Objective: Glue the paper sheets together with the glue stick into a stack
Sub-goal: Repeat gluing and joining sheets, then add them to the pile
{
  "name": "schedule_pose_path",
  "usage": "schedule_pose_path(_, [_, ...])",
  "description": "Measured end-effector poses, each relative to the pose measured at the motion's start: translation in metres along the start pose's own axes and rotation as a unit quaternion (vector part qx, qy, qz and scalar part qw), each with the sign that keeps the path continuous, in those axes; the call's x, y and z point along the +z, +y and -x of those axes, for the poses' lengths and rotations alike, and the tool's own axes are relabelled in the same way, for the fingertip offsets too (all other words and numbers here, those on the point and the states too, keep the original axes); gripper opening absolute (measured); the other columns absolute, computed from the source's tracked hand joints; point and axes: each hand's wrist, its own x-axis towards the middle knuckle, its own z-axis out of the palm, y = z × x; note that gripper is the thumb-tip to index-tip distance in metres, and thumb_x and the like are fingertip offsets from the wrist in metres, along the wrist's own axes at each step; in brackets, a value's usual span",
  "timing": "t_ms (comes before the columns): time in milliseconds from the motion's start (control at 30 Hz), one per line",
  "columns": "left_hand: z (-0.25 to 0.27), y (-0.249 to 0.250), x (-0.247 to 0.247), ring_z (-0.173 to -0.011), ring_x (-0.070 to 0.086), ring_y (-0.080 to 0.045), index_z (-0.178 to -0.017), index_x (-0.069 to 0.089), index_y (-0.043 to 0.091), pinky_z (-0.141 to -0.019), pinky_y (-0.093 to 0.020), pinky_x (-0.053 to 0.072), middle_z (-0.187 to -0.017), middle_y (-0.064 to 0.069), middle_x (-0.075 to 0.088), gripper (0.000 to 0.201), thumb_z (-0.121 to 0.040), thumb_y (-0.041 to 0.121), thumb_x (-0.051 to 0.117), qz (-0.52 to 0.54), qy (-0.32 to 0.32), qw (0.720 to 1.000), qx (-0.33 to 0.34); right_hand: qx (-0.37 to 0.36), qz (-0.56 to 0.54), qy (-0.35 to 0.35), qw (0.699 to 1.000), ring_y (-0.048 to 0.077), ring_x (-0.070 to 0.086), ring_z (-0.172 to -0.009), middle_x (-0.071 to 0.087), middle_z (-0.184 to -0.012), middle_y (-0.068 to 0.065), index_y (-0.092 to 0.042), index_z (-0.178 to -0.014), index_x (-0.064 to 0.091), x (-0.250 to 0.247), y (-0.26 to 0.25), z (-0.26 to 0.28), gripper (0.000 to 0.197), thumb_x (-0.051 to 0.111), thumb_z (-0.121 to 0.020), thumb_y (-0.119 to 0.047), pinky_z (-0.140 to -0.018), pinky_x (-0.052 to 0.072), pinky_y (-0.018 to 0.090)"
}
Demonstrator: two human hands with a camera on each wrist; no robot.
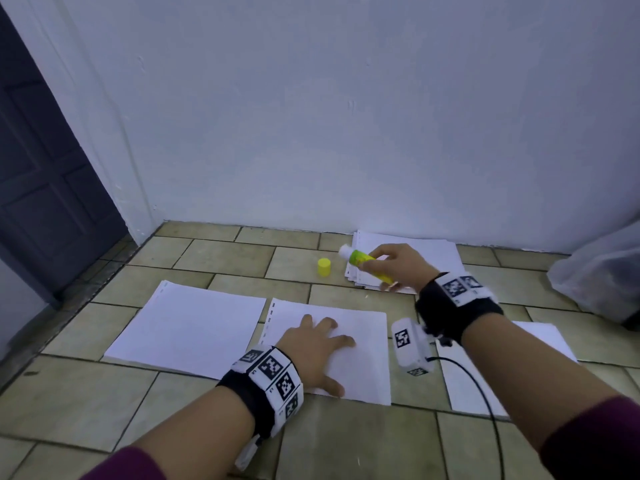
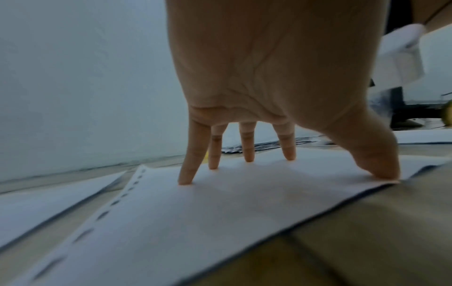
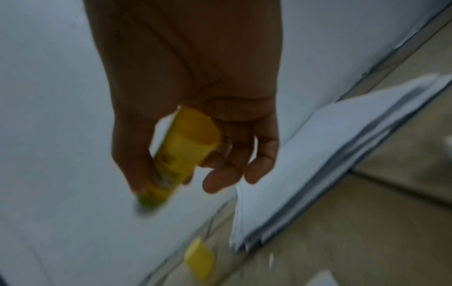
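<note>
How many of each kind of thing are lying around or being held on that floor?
Single paper sheets: 3 (left, middle, right)
Paper pile: 1
Glue stick: 1
Yellow cap: 1
Total: 6

cap (image 1: 324, 266) left of paper pile (image 1: 429, 252) by wall | three sheets (image 1: 194, 327) in row nearer

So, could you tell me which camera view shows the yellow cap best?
The head view: the yellow cap stands sharp and whole on the tiled floor, left of the glue stick. The right wrist view shows it blurred, low in frame. The left wrist view does not show it.
</note>
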Motion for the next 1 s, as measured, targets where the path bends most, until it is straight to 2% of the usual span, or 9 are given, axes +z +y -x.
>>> schedule_pose_path(67, [-0.005, 0.007, -0.003, -0.134, 0.022, -0.032, -0.148, 0.020, 0.041, -0.101, -0.044, 0.039, -0.154, -0.002, 0.017, 0.081, -0.081, 0.063, 0.059, -0.017, -0.006, 1.000, -0.007, 0.010, 0.014, -0.004, 1.000, 0.015, 0.055, -0.050, 0.063, -0.077, 0.005, -0.014, -0.091, 0.069, -0.021, 0.004, 0.011, 0.027, 0.083, -0.069, -0.020, -0.047, 0.045, 0.022])
schedule_pose_path(133, [-0.010, 0.012, -0.008, -0.133, 0.023, -0.034, -0.150, 0.017, 0.041, -0.100, -0.044, 0.040, -0.153, -0.004, 0.017, 0.077, -0.086, 0.059, 0.056, -0.035, -0.014, 0.999, -0.012, 0.005, -0.007, 0.052, 0.999, 0.013, 0.051, -0.046, 0.063, -0.075, 0.006, -0.010, -0.087, 0.064, -0.032, 0.011, 0.018, 0.035, 0.088, -0.061, -0.012, -0.045, 0.042, 0.022])
schedule_pose_path(233, [-0.015, 0.014, -0.012, -0.135, 0.023, -0.035, -0.150, 0.014, 0.043, -0.101, -0.044, 0.041, -0.154, -0.005, 0.014, 0.077, -0.087, 0.056, 0.056, -0.049, -0.021, 0.998, -0.017, -0.008, 0.019, 0.104, 0.994, 0.014, 0.054, -0.061, 0.060, -0.076, 0.004, -0.012, -0.079, 0.061, -0.036, 0.021, 0.020, 0.039, 0.091, -0.055, -0.013, -0.056, 0.041, 0.023])
schedule_pose_path(333, [-0.016, 0.015, -0.010, -0.138, 0.018, -0.036, -0.151, 0.009, 0.042, -0.103, -0.044, 0.038, -0.157, -0.004, 0.007, 0.078, -0.088, 0.062, 0.051, -0.061, -0.028, 0.998, -0.015, -0.042, 0.058, 0.091, 0.993, 0.020, 0.060, -0.079, 0.065, -0.088, 0.007, -0.006, -0.087, 0.064, -0.028, 0.030, 0.022, 0.036, 0.088, -0.061, -0.015, -0.065, 0.046, 0.025])
schedule_pose_path(467, [-0.016, 0.015, -0.009, -0.139, 0.016, -0.036, -0.151, 0.006, 0.041, -0.104, -0.044, 0.035, -0.159, -0.004, 0.007, 0.077, -0.089, 0.064, 0.046, -0.069, -0.026, 0.997, -0.010, -0.076, 0.086, 0.069, 0.991, 0.023, 0.060, -0.067, 0.062, -0.087, 0.010, -0.013, -0.095, 0.053, -0.006, 0.029, 0.024, 0.031, 0.077, -0.076, -0.010, -0.055, 0.050, 0.027])
schedule_pose_path(700, [-0.016, 0.015, -0.007, -0.142, 0.011, -0.038, -0.151, 0.003, 0.042, -0.106, -0.045, 0.033, -0.161, -0.003, 0.000, 0.078, -0.090, 0.064, 0.045, -0.067, -0.035, 0.997, -0.016, -0.085, 0.180, 0.037, 0.979, 0.024, 0.055, -0.086, 0.063, -0.096, 0.010, -0.010, -0.108, 0.050, 0.016, 0.031, 0.023, 0.034, 0.068, -0.080, -0.008, -0.064, 0.041, 0.026])
schedule_pose_path(800, [-0.015, 0.015, -0.007, -0.142, 0.011, -0.037, -0.151, 0.004, 0.042, -0.107, -0.045, 0.032, -0.161, -0.003, 0.000, 0.078, -0.089, 0.064, 0.046, -0.066, -0.032, 0.997, -0.015, -0.081, 0.236, -0.001, 0.968, 0.024, 0.053, -0.085, 0.060, -0.099, 0.011, -0.011, -0.112, 0.048, 0.010, 0.029, 0.035, 0.036, 0.068, -0.082, -0.011, -0.066, 0.040, 0.027])
schedule_pose_path(900, [-0.015, 0.014, -0.008, -0.141, 0.013, -0.037, -0.151, 0.005, 0.042, -0.108, -0.044, 0.031, -0.161, -0.003, 0.001, 0.077, -0.089, 0.064, 0.046, -0.069, -0.031, 0.997, -0.013, -0.082, 0.271, -0.039, 0.958, 0.025, 0.053, -0.084, 0.057, -0.099, 0.010, -0.017, -0.106, 0.047, 0.002, 0.033, 0.054, 0.033, 0.069, -0.082, -0.013, -0.061, 0.041, 0.027])
schedule_pose_path(1000, [-0.016, 0.013, -0.010, -0.140, 0.015, -0.038, -0.151, 0.004, 0.043, -0.108, -0.043, 0.032, -0.161, -0.002, 0.001, 0.075, -0.091, 0.061, 0.045, -0.079, -0.040, 0.996, -0.012, -0.092, 0.278, -0.068, 0.954, 0.020, 0.051, -0.081, 0.054, -0.089, 0.000, -0.024, -0.094, 0.043, -0.005, 0.043, 0.072, 0.035, 0.072, -0.078, -0.012, -0.056, 0.036, 0.021])
